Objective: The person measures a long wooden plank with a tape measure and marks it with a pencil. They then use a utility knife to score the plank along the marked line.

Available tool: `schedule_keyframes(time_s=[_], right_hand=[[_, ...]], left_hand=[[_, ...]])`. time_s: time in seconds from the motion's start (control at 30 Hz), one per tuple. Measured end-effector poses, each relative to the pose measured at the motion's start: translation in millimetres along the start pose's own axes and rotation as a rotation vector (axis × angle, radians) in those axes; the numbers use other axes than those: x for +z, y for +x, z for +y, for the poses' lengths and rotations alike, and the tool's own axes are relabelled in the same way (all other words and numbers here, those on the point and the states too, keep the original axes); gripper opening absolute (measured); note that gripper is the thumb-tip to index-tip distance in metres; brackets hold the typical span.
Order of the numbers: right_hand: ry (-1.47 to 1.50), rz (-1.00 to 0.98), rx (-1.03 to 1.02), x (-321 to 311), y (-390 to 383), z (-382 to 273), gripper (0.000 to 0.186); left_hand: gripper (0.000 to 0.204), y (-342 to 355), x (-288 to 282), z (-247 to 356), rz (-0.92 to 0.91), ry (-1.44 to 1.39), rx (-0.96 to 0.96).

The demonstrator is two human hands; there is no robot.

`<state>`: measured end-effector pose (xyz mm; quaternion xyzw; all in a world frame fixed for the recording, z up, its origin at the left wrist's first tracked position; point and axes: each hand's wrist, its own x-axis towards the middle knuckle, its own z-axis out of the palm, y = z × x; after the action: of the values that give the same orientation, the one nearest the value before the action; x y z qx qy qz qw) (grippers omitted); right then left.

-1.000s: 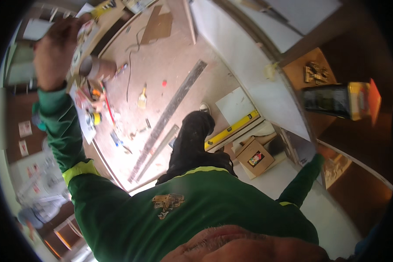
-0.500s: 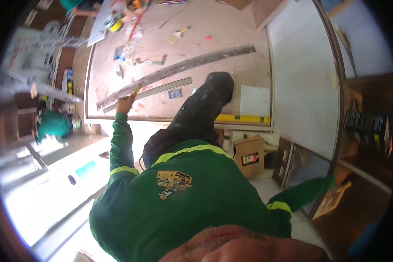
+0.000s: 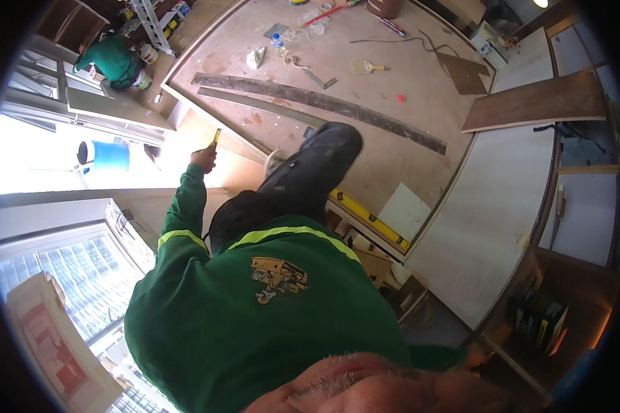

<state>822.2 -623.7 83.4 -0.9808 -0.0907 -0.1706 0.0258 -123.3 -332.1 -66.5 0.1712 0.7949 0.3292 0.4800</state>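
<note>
My left hand point(image 3: 203, 159) is closed round a slim yellow tool point(image 3: 218, 135) with a dark part; its exact kind is too small to make out. The hand hangs just outside the near-left edge of a large, dusty wooden platform point(image 3: 393, 148). My right hand point(image 3: 477, 356) reaches low to the right, close to the dark shelving; its fingers are dim and blurred. My bent leg in black trousers point(image 3: 310, 165) covers part of the platform. Beside it lies a yellow spirit level point(image 3: 368, 219) along the near edge. A white square sheet point(image 3: 404, 208) rests by the level.
Two long strips lie across the platform, a dark one point(image 3: 324, 107) and a thinner one point(image 3: 255, 109). Beyond are a paintbrush point(image 3: 368, 67), a bottle point(image 3: 277, 41) and a metal square point(image 3: 320, 80). A blue bucket point(image 3: 105, 155) stands left; a co-worker in green point(image 3: 114, 60) crouches far left.
My view has turned, so the platform appears swung round and the window shows at left. My left hand, still holding the yellow tool, has come off the platform. My right hand appears lower and nearer.
</note>
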Motion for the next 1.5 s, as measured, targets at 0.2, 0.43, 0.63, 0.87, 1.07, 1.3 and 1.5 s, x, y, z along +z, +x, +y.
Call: schedule_keyframes(time_s=[0.2, 0.43, 0.63, 0.87, 1.07, 1.3, 1.5], right_hand=[[0.029, -0.138, -0.072, 39, -32, -38, 0.038], [-0.016, -0.18, -0.085, 47, -64, -57, 0.038], [-0.081, -0.197, -0.077, 29, -102, -67, 0.038], [-0.148, -0.156, -0.063, -17, -185, -105, 0.039], [-0.003, -0.065, -0.214, -48, -291, -188, 0.04], [0.216, -0.519, -0.54, -64, -458, -442, 0.044], [0.223, -0.843, -1.005, -63, -590, -610, 0.031]], left_hand=[[0.042, 12, -69, -10, 0.049, -0.19, 0.0], [0.039, 22, -84, -29, 0.091, -0.297, -0.1], [0.034, 63, -120, -33, 0.064, -0.315, -0.207], [0.029, 170, -176, -37, -0.041, -0.374, -0.338], [0.041, 263, -180, 14, -0.149, 0.008, -0.443], [0.053, 316, -243, 13, -0.095, 0.513, -0.2], [0.06, 308, -265, 30, -0.02, 0.504, -0.024]])
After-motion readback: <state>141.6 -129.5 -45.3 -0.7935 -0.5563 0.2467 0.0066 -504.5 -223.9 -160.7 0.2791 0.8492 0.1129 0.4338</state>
